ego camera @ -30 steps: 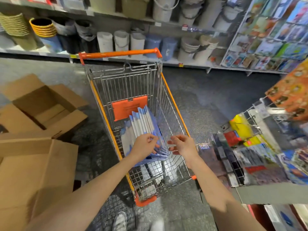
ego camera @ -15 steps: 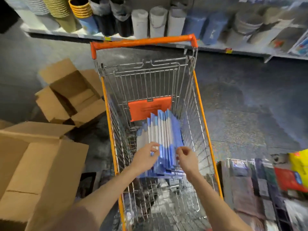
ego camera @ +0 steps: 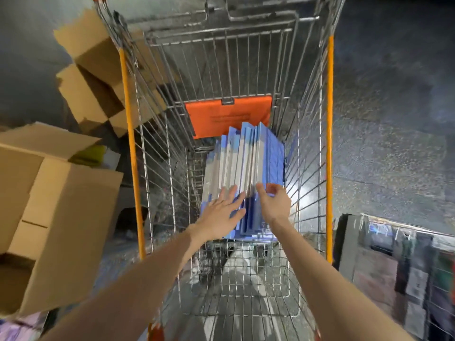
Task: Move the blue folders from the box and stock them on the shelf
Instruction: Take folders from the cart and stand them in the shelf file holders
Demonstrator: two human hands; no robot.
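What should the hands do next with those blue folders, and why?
Probably grip a bunch of the blue plastic folders and lift: the left hand lies flat against them, the right hand curls at their edges, inside the wire shopping cart.

**Speckled Floor, Wire Cart**

A dark grey speckled floor [ego camera: 384, 148] spreads to the right and upper left. On it stands a wire shopping cart [ego camera: 246, 60] with orange side rails [ego camera: 329, 119] and an orange flap [ego camera: 229, 116] at its far end. A pale glare [ego camera: 304, 193] shows through its right wires. A blurred display rack [ego camera: 394, 262] sits at lower right.
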